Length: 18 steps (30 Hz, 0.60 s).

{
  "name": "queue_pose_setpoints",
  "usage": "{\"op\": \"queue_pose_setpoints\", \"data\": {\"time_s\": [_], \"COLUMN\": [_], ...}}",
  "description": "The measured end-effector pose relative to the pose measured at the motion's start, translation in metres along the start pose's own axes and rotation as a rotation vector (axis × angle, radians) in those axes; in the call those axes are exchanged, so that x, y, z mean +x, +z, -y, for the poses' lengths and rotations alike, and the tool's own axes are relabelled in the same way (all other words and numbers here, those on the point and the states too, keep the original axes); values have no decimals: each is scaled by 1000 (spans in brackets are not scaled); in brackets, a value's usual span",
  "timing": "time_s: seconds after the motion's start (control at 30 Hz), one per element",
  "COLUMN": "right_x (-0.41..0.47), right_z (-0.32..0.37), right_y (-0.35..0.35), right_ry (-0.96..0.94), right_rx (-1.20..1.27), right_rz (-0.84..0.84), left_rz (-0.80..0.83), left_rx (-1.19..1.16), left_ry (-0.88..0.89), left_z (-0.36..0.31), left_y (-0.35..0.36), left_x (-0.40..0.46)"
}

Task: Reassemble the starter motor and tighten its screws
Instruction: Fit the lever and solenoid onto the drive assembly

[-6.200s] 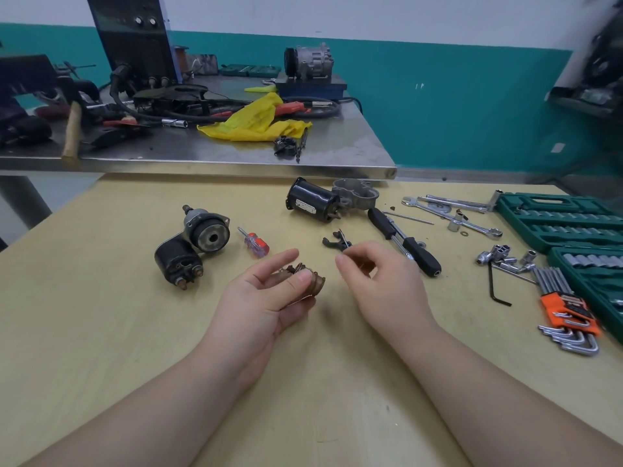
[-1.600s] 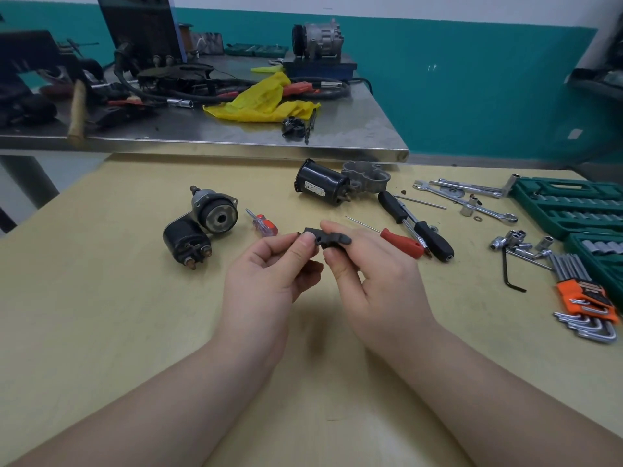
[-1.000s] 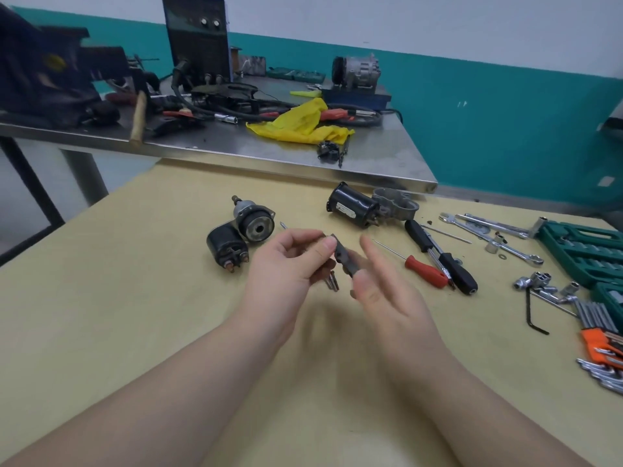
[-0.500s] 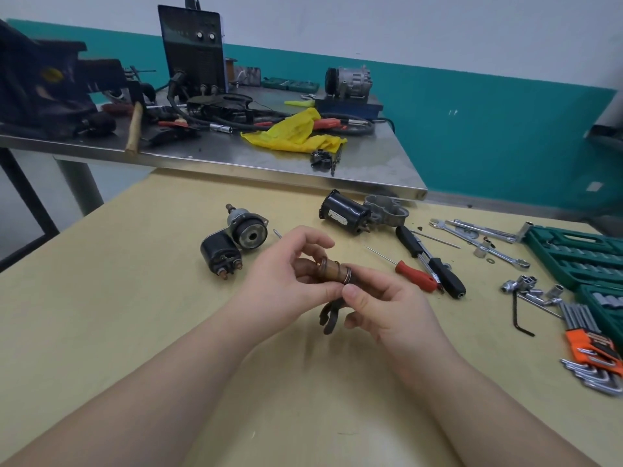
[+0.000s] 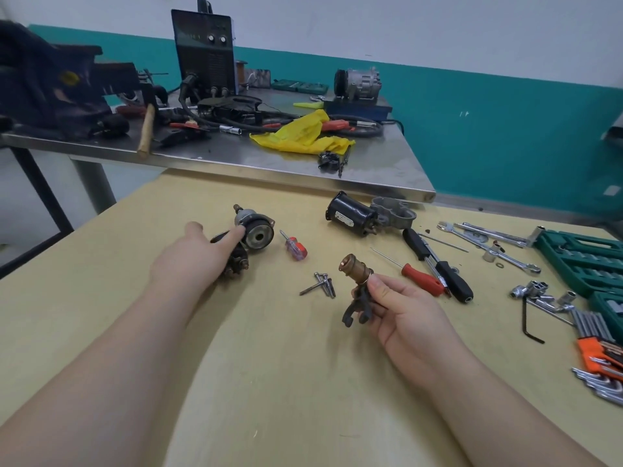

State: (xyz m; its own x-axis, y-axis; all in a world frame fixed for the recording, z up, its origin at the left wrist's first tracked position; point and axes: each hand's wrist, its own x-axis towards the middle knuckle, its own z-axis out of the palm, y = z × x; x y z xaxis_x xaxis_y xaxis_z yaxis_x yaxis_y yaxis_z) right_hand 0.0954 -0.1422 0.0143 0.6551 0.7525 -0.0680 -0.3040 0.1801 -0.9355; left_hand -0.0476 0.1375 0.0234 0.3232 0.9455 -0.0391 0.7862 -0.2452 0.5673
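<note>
My right hand (image 5: 404, 315) holds a brass-coloured pinion gear (image 5: 355, 270) with a black fork lever (image 5: 359, 306) hanging from it, a little above the wooden table (image 5: 269, 382). My left hand (image 5: 199, 256) reaches over the starter housing with its black solenoid (image 5: 258, 234), fingers straight and touching it. Several loose screws (image 5: 322, 284) lie between my hands. The black motor body (image 5: 350, 214) and the grey nose casting (image 5: 392, 212) lie farther back.
A small red-handled screwdriver (image 5: 295, 247), a red screwdriver (image 5: 421, 276) and a black-handled driver (image 5: 438, 264) lie nearby. Wrenches (image 5: 488, 246), sockets (image 5: 539, 293), hex keys (image 5: 596, 352) and green socket cases (image 5: 580, 254) fill the right. A steel bench (image 5: 269, 156) stands behind.
My left hand has let go of the gear and moved left to the solenoid housing. My right hand now holds the gear and fork alone.
</note>
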Motion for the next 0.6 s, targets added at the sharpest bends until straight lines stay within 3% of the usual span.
{"op": "queue_pose_setpoints", "data": {"time_s": [0.13,0.43,0.6], "right_x": [2,2,1], "right_z": [0,3,5], "right_y": [0,-1,-1], "right_ry": [7,17,18], "right_rx": [-3,22,40], "right_rz": [-5,-8,-40], "left_rz": [40,71,132], "left_rx": [46,-257,-198], "left_ry": [54,50,39], "left_z": [-8,2,5], "left_y": [7,-6,-9], "left_x": [3,17,23]}}
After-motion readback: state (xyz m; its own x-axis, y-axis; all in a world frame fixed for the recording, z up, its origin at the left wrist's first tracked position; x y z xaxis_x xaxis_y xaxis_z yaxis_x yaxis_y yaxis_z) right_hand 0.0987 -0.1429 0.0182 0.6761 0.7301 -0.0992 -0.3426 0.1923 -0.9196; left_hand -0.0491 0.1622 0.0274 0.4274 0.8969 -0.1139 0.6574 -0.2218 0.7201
